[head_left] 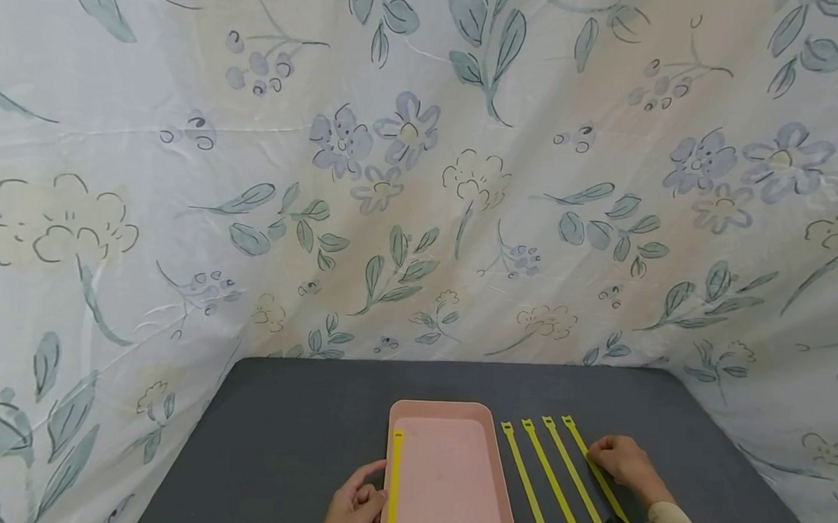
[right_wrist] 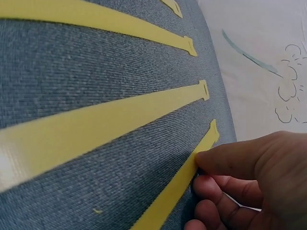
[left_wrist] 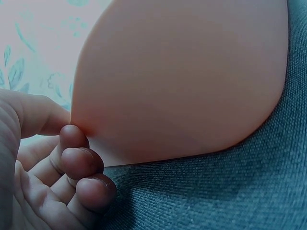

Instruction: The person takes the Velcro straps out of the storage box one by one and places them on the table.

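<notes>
My left hand [head_left: 358, 502] holds the left edge of a pink rectangular tray [head_left: 451, 481], thumb and fingertips meeting at its rim in the left wrist view. One yellow strap [head_left: 395, 487] with a slotted head lies lengthwise along the tray's left side. To the right of the tray, several like straps lie slanted in a row on the dark cloth. My right hand [head_left: 626, 464] is at the rightmost strap [head_left: 602, 480]. In the right wrist view, thumb and curled fingers pinch this strap [right_wrist: 168, 197] by its edge, a little below the slotted head.
A dark grey cloth-covered table [head_left: 299, 436] lies under everything. Left of the held strap are three others: a near one [head_left: 576, 479], a middle one [head_left: 552, 478] and one beside the tray [head_left: 526, 485]. Flower-printed fabric [head_left: 421, 215] hangs behind and around the table.
</notes>
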